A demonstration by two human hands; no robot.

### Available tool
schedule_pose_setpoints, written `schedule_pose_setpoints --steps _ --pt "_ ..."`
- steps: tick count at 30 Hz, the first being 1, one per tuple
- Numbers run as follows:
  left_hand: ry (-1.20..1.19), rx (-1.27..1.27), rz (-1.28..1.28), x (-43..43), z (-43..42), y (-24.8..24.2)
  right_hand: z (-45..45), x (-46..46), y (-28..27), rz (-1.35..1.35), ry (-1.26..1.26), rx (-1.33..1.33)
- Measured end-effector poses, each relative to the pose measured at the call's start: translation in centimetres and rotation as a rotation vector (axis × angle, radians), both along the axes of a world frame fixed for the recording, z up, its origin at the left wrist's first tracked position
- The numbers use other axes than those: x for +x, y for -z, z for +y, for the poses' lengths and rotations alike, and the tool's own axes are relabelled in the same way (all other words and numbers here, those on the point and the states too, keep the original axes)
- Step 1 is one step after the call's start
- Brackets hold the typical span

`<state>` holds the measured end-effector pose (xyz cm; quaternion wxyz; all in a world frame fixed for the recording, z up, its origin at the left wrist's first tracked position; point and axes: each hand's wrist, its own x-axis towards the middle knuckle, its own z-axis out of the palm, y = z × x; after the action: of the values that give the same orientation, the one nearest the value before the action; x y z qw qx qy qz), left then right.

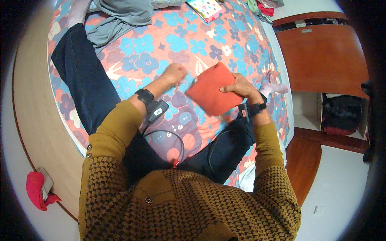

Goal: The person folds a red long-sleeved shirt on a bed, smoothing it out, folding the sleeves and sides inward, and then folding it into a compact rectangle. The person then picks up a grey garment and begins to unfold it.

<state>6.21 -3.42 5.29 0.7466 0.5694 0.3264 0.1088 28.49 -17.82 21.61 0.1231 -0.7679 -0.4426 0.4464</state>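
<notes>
An orange folded cloth [212,90] is held above the flowered bedspread [146,61], between my spread legs. My right hand [239,86] grips its right edge, with the thumb on top and the other fingers partly hidden behind it. To the left of the cloth, my left hand [176,73] is apart from it, over the bedspread; it is slightly blurred and its fingers look curled, and nothing plainly shows in it. A black device is strapped to each wrist, with a thin cable running from it.
Grey fabric [123,18] lies rumpled at the upper left of the bed. A polka-dotted folded item [206,9] is at the top, with more clothes [265,9] at the upper right. A wooden cabinet [322,57] with shelves of dark clothing stands at the right.
</notes>
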Motion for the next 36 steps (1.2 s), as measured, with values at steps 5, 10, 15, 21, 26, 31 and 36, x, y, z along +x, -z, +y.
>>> schedule_pose_setpoints --steps 5,10,15,21,26,31,36 --pt "-0.250 0.022 -0.038 -1.4 2.4 -0.9 -2.0 -6.0 -3.4 -0.678 -0.171 0.584" --pt "-0.320 -0.009 0.008 -2.4 2.1 -1.0 -4.5 -10.7 0.6 -0.640 -0.410 0.558" --pt "-0.273 0.026 0.120 -3.4 2.0 -1.2 -4.7 -6.5 4.0 -0.681 -0.199 0.634" --pt "-0.109 0.067 0.072 -2.9 1.9 -0.6 -4.0 -1.9 7.2 -0.240 0.153 0.403" --pt "-0.009 0.164 0.086 -2.3 1.8 0.4 -3.9 -2.4 8.6 0.151 0.424 0.318" --pt "-0.015 0.306 0.062 -1.5 0.5 0.5 -3.5 -2.9 8.2 0.347 0.636 0.272" --pt "0.004 0.274 0.132 -1.1 -0.3 -0.5 -2.5 -4.0 9.0 0.390 0.709 0.172"
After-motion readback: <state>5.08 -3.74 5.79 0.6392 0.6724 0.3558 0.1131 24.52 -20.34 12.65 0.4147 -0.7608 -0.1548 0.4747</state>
